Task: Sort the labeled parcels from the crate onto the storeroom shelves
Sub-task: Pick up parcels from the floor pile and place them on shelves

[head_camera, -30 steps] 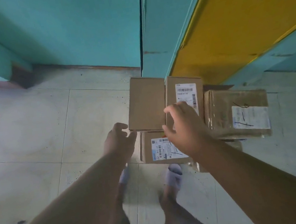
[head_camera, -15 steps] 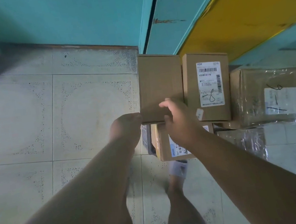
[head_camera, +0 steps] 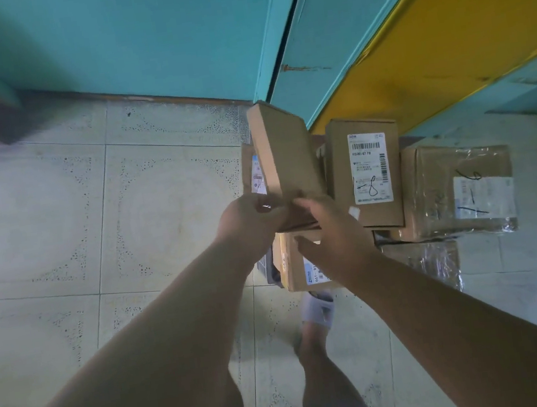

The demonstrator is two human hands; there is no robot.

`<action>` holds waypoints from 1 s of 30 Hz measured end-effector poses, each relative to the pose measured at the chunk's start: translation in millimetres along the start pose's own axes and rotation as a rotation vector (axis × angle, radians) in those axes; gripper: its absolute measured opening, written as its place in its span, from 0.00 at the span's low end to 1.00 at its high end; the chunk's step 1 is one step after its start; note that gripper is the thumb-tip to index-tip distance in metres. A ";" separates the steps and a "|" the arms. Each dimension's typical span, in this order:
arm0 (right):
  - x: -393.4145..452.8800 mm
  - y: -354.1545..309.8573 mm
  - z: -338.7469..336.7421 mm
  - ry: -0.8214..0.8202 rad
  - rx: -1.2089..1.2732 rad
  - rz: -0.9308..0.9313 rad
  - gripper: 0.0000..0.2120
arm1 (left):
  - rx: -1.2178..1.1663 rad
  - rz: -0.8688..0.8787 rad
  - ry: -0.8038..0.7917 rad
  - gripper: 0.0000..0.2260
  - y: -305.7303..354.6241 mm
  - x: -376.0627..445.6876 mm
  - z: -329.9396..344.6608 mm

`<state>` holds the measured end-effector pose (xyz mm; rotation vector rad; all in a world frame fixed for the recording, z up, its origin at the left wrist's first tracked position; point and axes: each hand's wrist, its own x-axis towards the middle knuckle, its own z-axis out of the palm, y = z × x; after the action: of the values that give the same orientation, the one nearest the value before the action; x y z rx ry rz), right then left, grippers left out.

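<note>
A plain brown cardboard parcel is tilted up off the pile, no label showing on its visible faces. My left hand grips its near left corner and my right hand holds its near right end. Under it lies a parcel with a white label. To the right stands a labelled parcel with a barcode and a pen mark. A plastic-wrapped parcel lies further right. Another labelled box sits below my right hand, partly hidden.
Teal wall panels and a yellow panel rise behind the pile. Pale patterned floor tiles spread to the left. My feet in sandals stand just in front of the boxes. A crumpled clear wrap lies at the lower right of the pile.
Both hands closed on the plain parcel's near end and tipped it up off the stack; it lay flat before. The view has moved closer to the pile.
</note>
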<state>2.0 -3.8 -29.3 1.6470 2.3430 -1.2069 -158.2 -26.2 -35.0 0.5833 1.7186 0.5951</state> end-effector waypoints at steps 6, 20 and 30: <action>-18.3 -28.1 -10.3 0.166 0.037 0.076 0.23 | -0.159 -0.007 -0.109 0.04 26.4 -20.7 -11.0; -79.4 -126.8 -62.3 0.465 0.486 0.306 0.10 | 0.012 0.009 -0.213 0.09 45.8 -120.4 -95.9; -104.1 -158.1 -112.3 0.222 1.074 0.447 0.12 | -0.476 -0.100 0.022 0.17 70.9 -153.9 -149.5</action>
<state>-37.4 -39.5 184.2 2.4421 1.2033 -2.4305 -266.8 -87.6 153.4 0.1533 1.5415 0.9039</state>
